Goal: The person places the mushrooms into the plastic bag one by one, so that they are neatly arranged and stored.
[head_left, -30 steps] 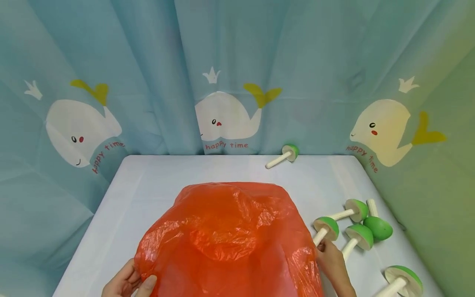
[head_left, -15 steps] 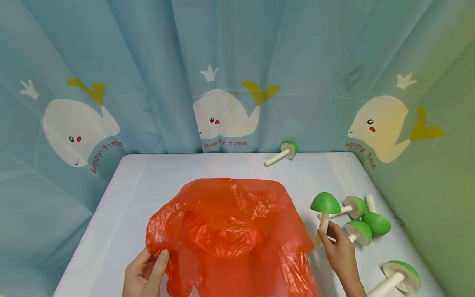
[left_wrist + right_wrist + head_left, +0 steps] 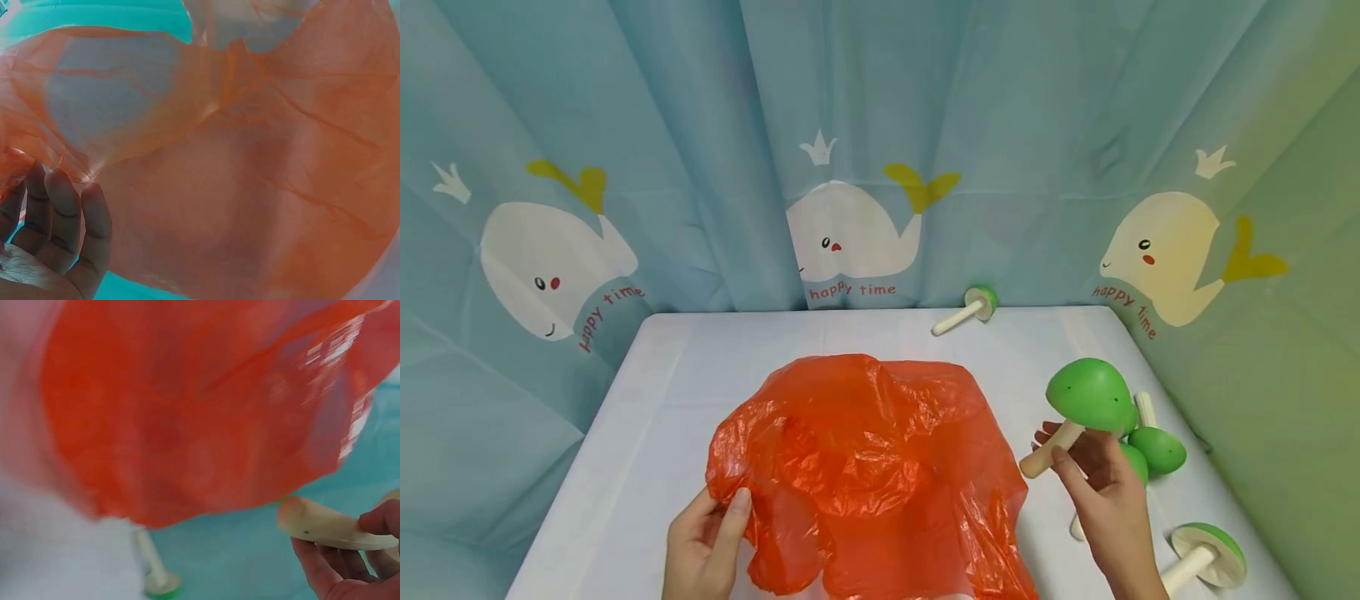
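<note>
A thin red plastic bag (image 3: 880, 467) spreads over the middle of the white table. At its left edge my left hand (image 3: 703, 542) pinches the plastic between thumb and fingers; the left wrist view shows the fingertips (image 3: 94, 194) against the film. My right hand (image 3: 1108, 500) holds a toy mushroom (image 3: 1088, 393) by its pale stem, above the table and right of the bag. Its green cap is up, and the stem's end points left toward the bag without clearly touching it. In the right wrist view the stem (image 3: 325, 525) lies between thumb and fingers.
Several green-capped mushrooms (image 3: 1157, 450) lie behind my right hand, partly hidden by it. Another mushroom (image 3: 1210, 554) lies near the right front, and one more mushroom (image 3: 966, 312) at the table's back edge. A blue curtain (image 3: 700, 167) with whale prints surrounds the table (image 3: 647, 417).
My right hand has left the bag's edge and lifted a mushroom off the table, then tilted its stem leftward. My left hand has shifted right and slightly up, and the bag's left side has folded inward.
</note>
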`<move>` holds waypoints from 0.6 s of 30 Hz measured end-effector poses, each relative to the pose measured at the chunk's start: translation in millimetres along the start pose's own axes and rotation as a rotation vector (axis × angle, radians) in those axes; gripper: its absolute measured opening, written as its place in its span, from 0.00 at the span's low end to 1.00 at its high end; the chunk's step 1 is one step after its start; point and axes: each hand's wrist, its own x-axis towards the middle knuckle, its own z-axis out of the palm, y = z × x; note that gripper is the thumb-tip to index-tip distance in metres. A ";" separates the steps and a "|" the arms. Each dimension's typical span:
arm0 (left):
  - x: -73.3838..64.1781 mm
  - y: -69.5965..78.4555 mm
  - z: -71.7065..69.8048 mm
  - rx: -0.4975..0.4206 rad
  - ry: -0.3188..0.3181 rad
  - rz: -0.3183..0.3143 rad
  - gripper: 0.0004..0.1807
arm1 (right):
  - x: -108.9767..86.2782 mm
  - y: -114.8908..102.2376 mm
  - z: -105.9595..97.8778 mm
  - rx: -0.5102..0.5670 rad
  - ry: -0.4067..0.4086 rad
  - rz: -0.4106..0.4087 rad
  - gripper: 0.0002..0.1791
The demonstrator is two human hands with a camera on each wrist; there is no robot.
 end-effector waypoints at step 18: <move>-2.2 -2.1 7.6 -0.003 -0.078 0.032 0.10 | -20.6 -66.2 27.7 0.375 -0.316 -0.459 0.27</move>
